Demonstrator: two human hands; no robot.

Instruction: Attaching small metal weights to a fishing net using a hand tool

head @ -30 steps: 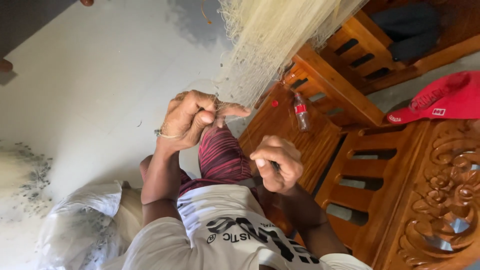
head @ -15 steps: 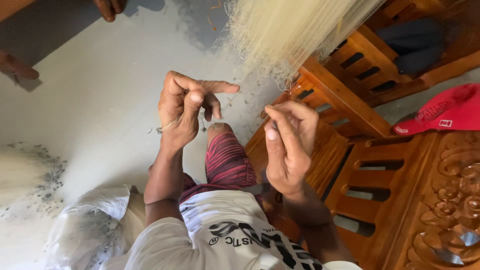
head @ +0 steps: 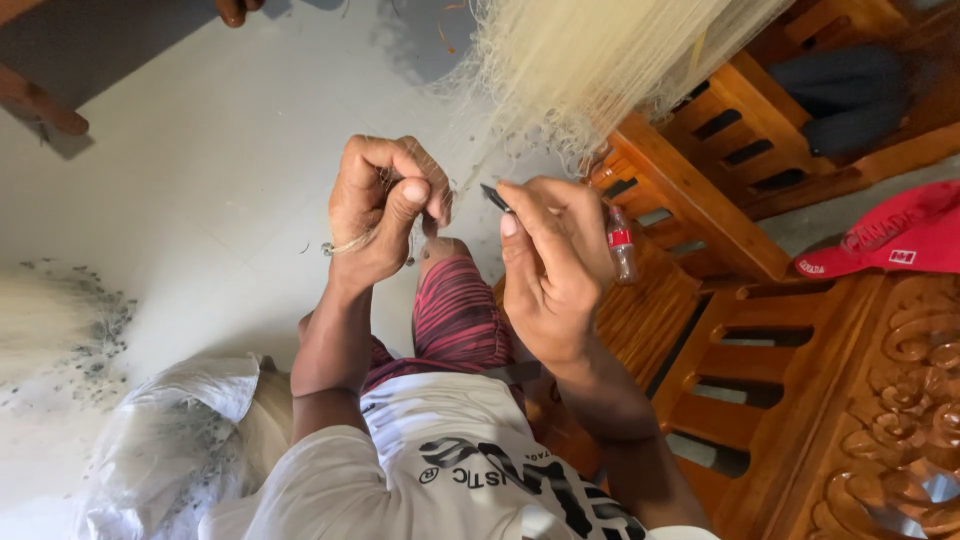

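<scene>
A pale cream fishing net (head: 590, 60) hangs from the top of the view. My left hand (head: 385, 205) is closed on a few of its fine strands, thumb pressed over them. Beside it, my right hand (head: 550, 265) pinches a small dark netting needle (head: 497, 198) whose tip points toward the left hand. The two hands are a few centimetres apart, above my knee in red striped shorts (head: 455, 320).
A carved wooden bench (head: 800, 370) fills the right side, with a small red-labelled bottle (head: 620, 245) and a red cap (head: 890, 240) on it. A plastic sack of netting (head: 170, 450) lies lower left on the grey floor. Another person's foot (head: 235, 10) shows at top.
Both hands have come closer together and risen toward the net. My right hand has turned so the dark needle now shows between its fingers.
</scene>
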